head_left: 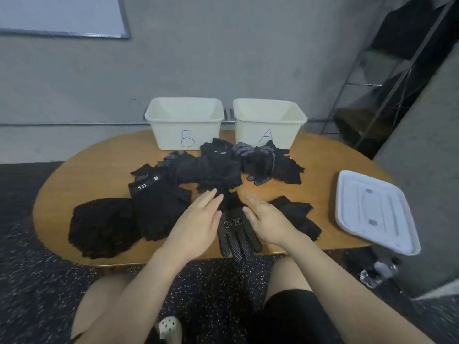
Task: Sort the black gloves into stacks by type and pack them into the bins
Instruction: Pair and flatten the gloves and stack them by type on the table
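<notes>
A dotted-palm glove (pixel 236 234) lies flat at the near edge of the wooden table (pixel 99 165), fingers pointing toward the person, a small logo patch across its middle. The left hand (pixel 198 219) lies open just at its nine o'clock side, fingers straight and together, the edge of the hand touching or nearly touching the glove. The right hand (pixel 265 219) is open the same way at its three o'clock side, fingers straight. Neither hand holds anything.

At about three o'clock from the right hand sits a small stack of fingerless gloves (pixel 298 217). At nine o'clock from the left hand is a stack of gloves marked 5.11 (pixel 159 207), and farther out at nine o'clock a dark pile of plain gloves (pixel 104 227). At twelve o'clock, past the fingertips, spreads an unsorted heap of gloves (pixel 218 167).

Behind the heap stand two cream bins: bin B (pixel 185 125) at eleven o'clock, bin A (pixel 269 125) at one o'clock. A white lid (pixel 372 212) rests at the table's right end, at three o'clock.
</notes>
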Action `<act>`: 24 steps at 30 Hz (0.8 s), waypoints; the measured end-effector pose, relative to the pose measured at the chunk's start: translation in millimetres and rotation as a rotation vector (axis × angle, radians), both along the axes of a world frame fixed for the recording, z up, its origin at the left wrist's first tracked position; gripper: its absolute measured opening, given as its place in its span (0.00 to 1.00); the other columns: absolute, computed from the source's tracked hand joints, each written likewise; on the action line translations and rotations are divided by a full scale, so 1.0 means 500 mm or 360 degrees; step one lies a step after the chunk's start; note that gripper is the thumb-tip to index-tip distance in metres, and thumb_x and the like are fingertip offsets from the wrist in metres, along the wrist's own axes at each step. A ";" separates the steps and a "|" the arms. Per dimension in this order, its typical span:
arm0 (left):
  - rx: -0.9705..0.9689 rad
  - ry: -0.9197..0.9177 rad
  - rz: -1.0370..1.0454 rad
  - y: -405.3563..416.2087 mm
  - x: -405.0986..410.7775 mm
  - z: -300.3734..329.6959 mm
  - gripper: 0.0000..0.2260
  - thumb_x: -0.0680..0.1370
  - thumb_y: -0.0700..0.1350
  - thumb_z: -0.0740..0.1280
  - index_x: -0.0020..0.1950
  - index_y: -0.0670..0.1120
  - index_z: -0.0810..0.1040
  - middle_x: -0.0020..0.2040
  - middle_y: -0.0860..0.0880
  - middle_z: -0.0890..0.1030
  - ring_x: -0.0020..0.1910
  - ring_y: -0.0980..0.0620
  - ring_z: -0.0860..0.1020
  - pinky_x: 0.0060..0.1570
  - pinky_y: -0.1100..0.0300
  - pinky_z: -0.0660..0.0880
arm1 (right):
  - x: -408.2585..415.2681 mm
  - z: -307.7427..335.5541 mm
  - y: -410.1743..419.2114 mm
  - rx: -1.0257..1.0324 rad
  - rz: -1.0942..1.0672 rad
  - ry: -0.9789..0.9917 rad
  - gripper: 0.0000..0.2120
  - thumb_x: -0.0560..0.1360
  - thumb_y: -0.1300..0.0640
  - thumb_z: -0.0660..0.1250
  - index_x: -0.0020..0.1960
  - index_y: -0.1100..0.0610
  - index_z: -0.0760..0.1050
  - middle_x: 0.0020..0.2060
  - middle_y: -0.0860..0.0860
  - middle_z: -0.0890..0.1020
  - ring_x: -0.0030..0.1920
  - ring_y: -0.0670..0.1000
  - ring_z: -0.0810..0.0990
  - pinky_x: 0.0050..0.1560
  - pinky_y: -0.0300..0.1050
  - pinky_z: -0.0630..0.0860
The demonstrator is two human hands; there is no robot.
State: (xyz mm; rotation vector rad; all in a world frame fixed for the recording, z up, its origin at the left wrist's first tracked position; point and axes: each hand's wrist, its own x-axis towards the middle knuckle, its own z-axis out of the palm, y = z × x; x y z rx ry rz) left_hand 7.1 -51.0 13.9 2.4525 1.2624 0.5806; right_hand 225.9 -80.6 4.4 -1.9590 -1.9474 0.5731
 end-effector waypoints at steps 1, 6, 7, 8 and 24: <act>0.0007 0.0036 -0.0008 0.019 0.030 -0.015 0.23 0.88 0.49 0.55 0.84 0.49 0.59 0.84 0.52 0.56 0.83 0.53 0.53 0.79 0.60 0.50 | 0.013 -0.006 0.002 -0.0010 0.0015 -0.0034 0.25 0.87 0.50 0.55 0.81 0.56 0.60 0.79 0.54 0.67 0.78 0.55 0.65 0.76 0.46 0.61; -0.0057 -0.0011 0.0101 0.113 0.120 -0.053 0.24 0.87 0.45 0.58 0.83 0.42 0.60 0.83 0.45 0.59 0.82 0.48 0.56 0.81 0.55 0.55 | 0.048 -0.013 0.060 -0.0017 0.0037 -0.0017 0.24 0.86 0.51 0.56 0.80 0.58 0.61 0.76 0.56 0.69 0.75 0.58 0.69 0.73 0.49 0.66; -0.0040 -0.0027 0.0138 0.133 0.132 -0.054 0.24 0.87 0.45 0.58 0.82 0.42 0.61 0.83 0.45 0.60 0.82 0.47 0.58 0.81 0.54 0.56 | 0.051 -0.012 0.079 0.0003 0.0052 0.0004 0.24 0.86 0.51 0.56 0.80 0.57 0.62 0.76 0.56 0.70 0.74 0.58 0.70 0.72 0.49 0.67; -0.0009 -0.0028 0.0180 0.154 0.141 -0.054 0.23 0.87 0.44 0.59 0.82 0.41 0.62 0.82 0.44 0.62 0.81 0.47 0.59 0.80 0.53 0.58 | 0.052 -0.012 0.098 0.0023 0.0064 0.0030 0.24 0.86 0.51 0.56 0.80 0.57 0.62 0.76 0.56 0.70 0.74 0.58 0.70 0.72 0.49 0.68; 0.0190 0.0262 0.0752 0.341 0.203 -0.030 0.11 0.84 0.45 0.62 0.60 0.43 0.82 0.53 0.45 0.83 0.53 0.46 0.81 0.52 0.54 0.78 | 0.084 -0.037 0.300 0.0185 0.0019 0.0344 0.22 0.86 0.54 0.58 0.79 0.58 0.65 0.77 0.54 0.69 0.79 0.52 0.64 0.77 0.43 0.58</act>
